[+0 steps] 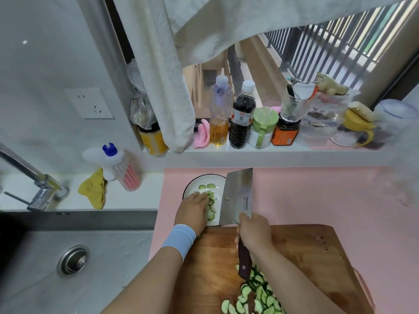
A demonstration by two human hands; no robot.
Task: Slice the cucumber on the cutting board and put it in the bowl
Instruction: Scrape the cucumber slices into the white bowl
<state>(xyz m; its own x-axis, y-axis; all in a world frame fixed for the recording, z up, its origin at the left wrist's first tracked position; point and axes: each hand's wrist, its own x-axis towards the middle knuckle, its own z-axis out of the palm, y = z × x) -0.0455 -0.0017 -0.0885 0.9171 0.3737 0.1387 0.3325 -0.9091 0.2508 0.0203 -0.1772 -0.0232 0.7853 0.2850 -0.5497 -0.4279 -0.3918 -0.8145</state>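
Tabletop [317, 200]: pink surface, right of sink [34, 257]. Wooden board [306, 250] lies at near edge. White bowl [192, 181] sits just beyond board's far left corner, touching or overlapping its edge. Pale strip left of pink holds yellow cloth [94, 191] and blue-capped bottle [122, 168], tilted, near faucet [43, 191].

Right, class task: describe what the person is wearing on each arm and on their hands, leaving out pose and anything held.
The left arm has a pale blue wristband around the wrist, like a sleeve cuff; otherwise it is bare. The right arm is bare as far as the picture shows. The left hand and right hand have no gloves, and no rings or watch are visible.
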